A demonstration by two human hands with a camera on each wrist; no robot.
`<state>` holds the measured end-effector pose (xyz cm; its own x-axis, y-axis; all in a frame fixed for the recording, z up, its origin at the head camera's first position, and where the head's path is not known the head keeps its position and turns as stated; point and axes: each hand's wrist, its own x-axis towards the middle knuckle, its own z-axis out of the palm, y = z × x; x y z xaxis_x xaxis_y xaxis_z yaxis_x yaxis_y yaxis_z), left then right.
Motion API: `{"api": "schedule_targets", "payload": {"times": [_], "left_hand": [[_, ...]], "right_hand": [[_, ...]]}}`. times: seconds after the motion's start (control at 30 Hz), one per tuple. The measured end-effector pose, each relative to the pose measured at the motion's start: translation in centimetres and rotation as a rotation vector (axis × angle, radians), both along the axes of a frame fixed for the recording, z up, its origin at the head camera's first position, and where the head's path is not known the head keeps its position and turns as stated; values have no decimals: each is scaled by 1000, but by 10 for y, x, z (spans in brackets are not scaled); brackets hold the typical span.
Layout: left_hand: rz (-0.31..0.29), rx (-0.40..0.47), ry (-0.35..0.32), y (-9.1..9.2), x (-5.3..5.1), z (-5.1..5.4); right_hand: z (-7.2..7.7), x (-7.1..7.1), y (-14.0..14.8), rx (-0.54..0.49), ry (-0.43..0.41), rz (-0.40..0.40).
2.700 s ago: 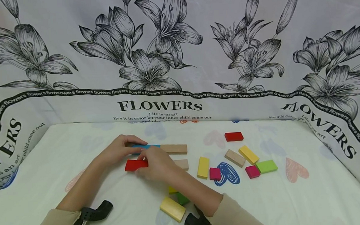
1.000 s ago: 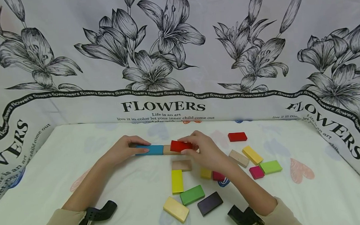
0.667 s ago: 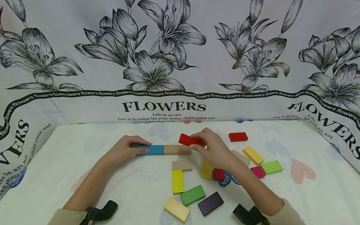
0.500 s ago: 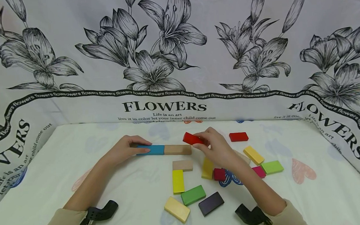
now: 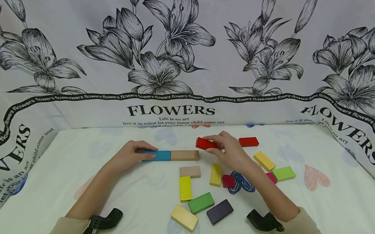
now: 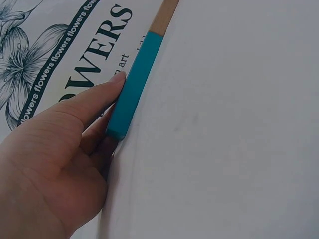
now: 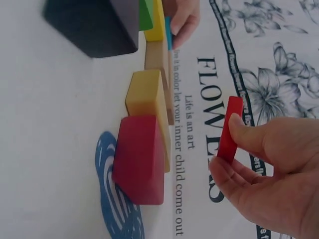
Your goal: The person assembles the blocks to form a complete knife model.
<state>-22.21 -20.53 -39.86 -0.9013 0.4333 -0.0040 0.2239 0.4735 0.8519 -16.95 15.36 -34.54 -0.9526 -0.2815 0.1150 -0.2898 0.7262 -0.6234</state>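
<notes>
My left hand (image 5: 126,157) pinches the left end of a blue block (image 5: 162,155) lying flat on the cloth. The thumb is on its near side and a finger is behind it. A tan wooden block (image 5: 185,155) lies end to end with the blue one, forming a straight row. My right hand (image 5: 232,153) holds a red block (image 5: 204,143) between thumb and fingers, slightly tilted, just beyond the row's right end. In the right wrist view this red block (image 7: 230,129) is seen edge-on in the pinch.
Nearer me lie tan (image 5: 190,172), bright yellow (image 5: 185,189), green (image 5: 201,203), pale yellow (image 5: 184,217) and dark (image 5: 220,211) blocks. To the right are yellow (image 5: 215,174), crimson (image 5: 228,181), red (image 5: 248,142) and light green (image 5: 284,173) blocks. A printed flower cloth (image 5: 171,110) hangs behind.
The red block was picked up from beside the near tan block, carried over the row, then moved right past its end. My left hand stays at the blue block.
</notes>
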Motion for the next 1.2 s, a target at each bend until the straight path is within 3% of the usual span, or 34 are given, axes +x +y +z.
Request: {"api": "schedule_targets", "payload": {"times": [0.3, 0.67, 1.2], "left_hand": [[1, 5, -10, 1, 2, 1], [15, 6, -22, 3, 2, -1], [26, 26, -16, 2, 3, -2]], "right_hand": [[-7, -6, 10, -41, -24, 8], [-19, -15, 20, 7, -98, 42], [-27, -15, 18, 14, -138, 62]]}}
